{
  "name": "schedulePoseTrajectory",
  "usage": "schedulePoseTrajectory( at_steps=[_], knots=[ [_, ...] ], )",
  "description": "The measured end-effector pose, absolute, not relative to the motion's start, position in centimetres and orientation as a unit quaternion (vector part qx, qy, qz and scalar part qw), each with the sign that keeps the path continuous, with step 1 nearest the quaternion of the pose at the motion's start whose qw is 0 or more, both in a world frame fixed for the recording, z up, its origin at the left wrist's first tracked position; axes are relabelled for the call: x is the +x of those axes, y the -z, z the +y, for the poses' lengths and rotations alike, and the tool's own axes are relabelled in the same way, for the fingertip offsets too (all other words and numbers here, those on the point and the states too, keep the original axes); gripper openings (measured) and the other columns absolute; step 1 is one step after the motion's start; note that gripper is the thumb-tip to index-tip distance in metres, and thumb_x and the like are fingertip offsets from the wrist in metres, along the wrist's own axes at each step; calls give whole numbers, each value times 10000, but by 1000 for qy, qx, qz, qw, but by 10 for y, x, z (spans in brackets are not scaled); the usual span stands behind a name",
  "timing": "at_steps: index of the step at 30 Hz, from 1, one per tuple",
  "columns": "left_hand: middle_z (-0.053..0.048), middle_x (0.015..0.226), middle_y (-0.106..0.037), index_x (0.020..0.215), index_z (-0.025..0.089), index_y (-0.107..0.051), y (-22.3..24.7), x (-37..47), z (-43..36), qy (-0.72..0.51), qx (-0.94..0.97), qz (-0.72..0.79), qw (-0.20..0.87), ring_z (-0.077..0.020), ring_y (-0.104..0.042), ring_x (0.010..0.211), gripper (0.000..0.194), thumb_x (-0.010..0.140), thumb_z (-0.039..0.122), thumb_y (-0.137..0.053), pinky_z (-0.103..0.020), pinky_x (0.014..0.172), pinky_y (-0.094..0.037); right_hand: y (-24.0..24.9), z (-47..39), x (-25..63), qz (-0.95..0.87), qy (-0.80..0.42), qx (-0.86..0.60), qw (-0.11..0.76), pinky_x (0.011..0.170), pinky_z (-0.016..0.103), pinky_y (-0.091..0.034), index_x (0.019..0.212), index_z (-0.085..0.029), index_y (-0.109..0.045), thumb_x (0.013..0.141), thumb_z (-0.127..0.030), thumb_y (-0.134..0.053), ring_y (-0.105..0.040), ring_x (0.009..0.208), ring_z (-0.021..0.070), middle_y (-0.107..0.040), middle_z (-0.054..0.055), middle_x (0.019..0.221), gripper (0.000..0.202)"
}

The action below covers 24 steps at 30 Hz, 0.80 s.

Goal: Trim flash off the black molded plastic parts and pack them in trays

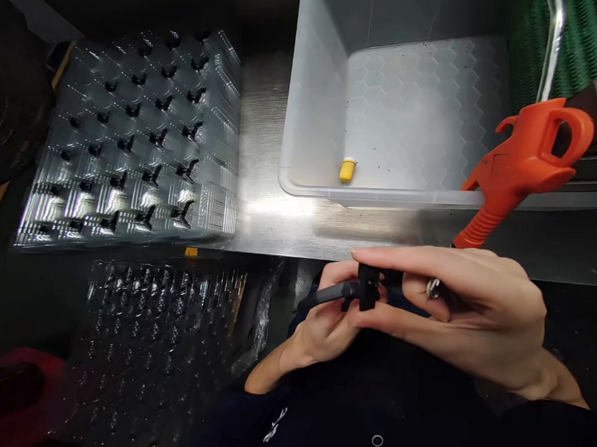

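Observation:
Both hands meet in front of my body, over the bench's near edge. Between them is a small black plastic part [368,288] with a flat block end and a curved arm reaching left. My left hand [318,328] is closed around the arm side of it, its fingers partly hidden behind the part. The thumb and index finger of my right hand [489,307] pinch the block end from top and bottom. A slim tool with a shiny metal tip [432,288] is tucked in the curled fingers of that same hand; most of it is hidden.
A clear blister tray [223,139] with rows of black Y-shaped parts lies at left. More clear trays [157,336] sit below it. A translucent bin [314,117] holds a small yellow container with a white lid [348,169]. An orange air blow gun [525,152] hangs over its rim.

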<state>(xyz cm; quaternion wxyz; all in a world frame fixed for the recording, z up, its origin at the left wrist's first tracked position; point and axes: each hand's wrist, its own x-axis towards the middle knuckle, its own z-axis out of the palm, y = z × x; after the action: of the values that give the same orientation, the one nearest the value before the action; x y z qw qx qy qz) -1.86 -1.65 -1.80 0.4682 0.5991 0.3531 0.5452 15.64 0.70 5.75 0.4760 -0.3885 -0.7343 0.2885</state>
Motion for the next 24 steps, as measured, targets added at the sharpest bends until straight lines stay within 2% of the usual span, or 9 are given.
schedulePoseTrajectory(
  at_steps=[2,4,8,12,14,16,18,21,24],
  knots=[
    [29,873,-668,1337,308,-624,16,-16,-15,-579,583,329,465,-137,-686,720,254,1097,354,-692,-237,649,-599,-57,5,160,-722,-292,-402,483,353,246,-311,1244,-199,-819,1001,-353,-838,-316,422,67,-396,-104,542,289],
    [77,745,-583,1385,339,-595,12,-13,-13,-615,562,302,464,-121,-590,614,265,1126,340,-652,-234,627,-559,-56,3,163,-711,-296,-416,484,362,246,-312,1246,-213,-818,991,-332,-849,-304,426,64,-399,-103,557,284],
    [85,662,-474,1246,286,-684,3,-9,-5,-684,521,271,433,-115,-444,533,171,1130,404,-642,-252,594,-499,-53,2,166,-707,-312,-402,491,387,214,-350,1217,-202,-799,1001,-270,-838,-299,441,37,-555,-91,630,229],
    [70,687,-486,1115,182,-701,-5,-12,2,-729,529,222,373,-91,-444,509,198,1140,366,-631,-242,499,-442,-47,1,167,-696,-332,-396,498,349,231,-287,1203,-196,-792,983,-262,-856,-289,430,42,-457,-107,581,239],
    [68,704,-492,1036,181,-663,-7,-15,3,-719,561,202,357,-73,-460,506,207,1147,351,-622,-228,478,-454,-45,0,167,-694,-334,-396,500,329,252,-266,1204,-211,-792,960,-272,-878,-289,425,43,-545,-88,628,266],
    [76,707,-500,956,210,-598,-9,-15,3,-709,581,201,347,-63,-468,500,241,1136,361,-648,-221,469,-472,-43,-1,167,-694,-329,-393,506,322,261,-275,1203,-211,-787,958,-273,-878,-300,429,34,-711,-39,791,268],
    [90,702,-497,867,226,-524,-10,-11,2,-716,574,212,335,-49,-456,489,331,1107,362,-707,-212,458,-466,-44,-2,167,-699,-324,-385,508,329,258,-312,1200,-203,-778,979,-263,-855,-313,431,26,-793,1,948,241],
    [106,681,-457,782,216,-452,-18,1,0,-755,543,211,300,-20,-416,473,443,1074,324,-768,-188,439,-423,-44,-3,166,-703,-328,-378,505,374,249,-405,1205,-205,-765,1008,-213,-815,-325,424,30,-819,-3,970,203],
    [110,629,-469,761,211,-530,-32,8,-7,-751,528,233,321,-29,-437,471,417,1030,323,-829,-204,467,-435,-43,-4,162,-692,-334,-378,516,427,254,-469,1220,-216,-753,975,-161,-842,-366,426,40,-803,-36,901,266]
  ],
)
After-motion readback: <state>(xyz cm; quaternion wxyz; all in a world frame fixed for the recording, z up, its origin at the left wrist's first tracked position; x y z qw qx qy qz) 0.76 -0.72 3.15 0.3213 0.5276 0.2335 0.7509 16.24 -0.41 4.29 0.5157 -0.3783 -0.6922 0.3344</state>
